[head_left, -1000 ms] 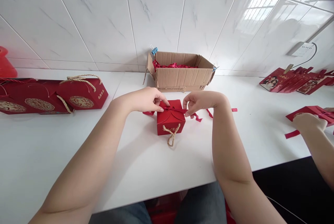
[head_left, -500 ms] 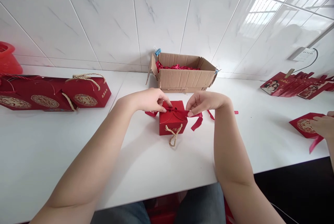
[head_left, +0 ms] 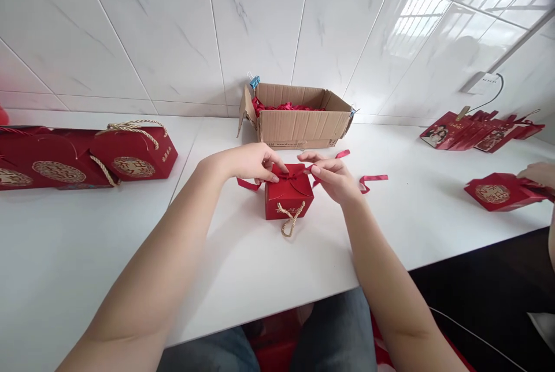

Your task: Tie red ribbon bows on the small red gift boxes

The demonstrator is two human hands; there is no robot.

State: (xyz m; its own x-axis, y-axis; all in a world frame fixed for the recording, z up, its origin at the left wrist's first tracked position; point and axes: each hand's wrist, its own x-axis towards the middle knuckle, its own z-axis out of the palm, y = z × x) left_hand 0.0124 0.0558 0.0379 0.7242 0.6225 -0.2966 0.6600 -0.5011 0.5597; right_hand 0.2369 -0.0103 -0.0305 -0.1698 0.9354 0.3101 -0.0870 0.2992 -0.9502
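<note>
A small red gift box (head_left: 288,198) with a gold rope handle (head_left: 291,219) stands on the white table in front of me. Red ribbon (head_left: 299,174) crosses its top, with a knot at the middle and loose ends lying to both sides. My left hand (head_left: 260,165) is closed at the left of the lid, its fingertips pinching the ribbon near the knot. At the box's right side, my right hand (head_left: 329,175) pinches the ribbon between thumb and finger, the other fingers partly extended.
Behind the box is an open cardboard box (head_left: 303,128) of red ribbons. Red gift boxes with gold emblems (head_left: 134,155) line the left. At right stand red photo bags (head_left: 459,132), and a co-worker's hand (head_left: 540,174) holds another red box (head_left: 494,192).
My right hand has turned over, its fingers now pointing up and left as it holds the ribbon. My left hand stays by the knot. The co-worker's box has shifted and turned.
</note>
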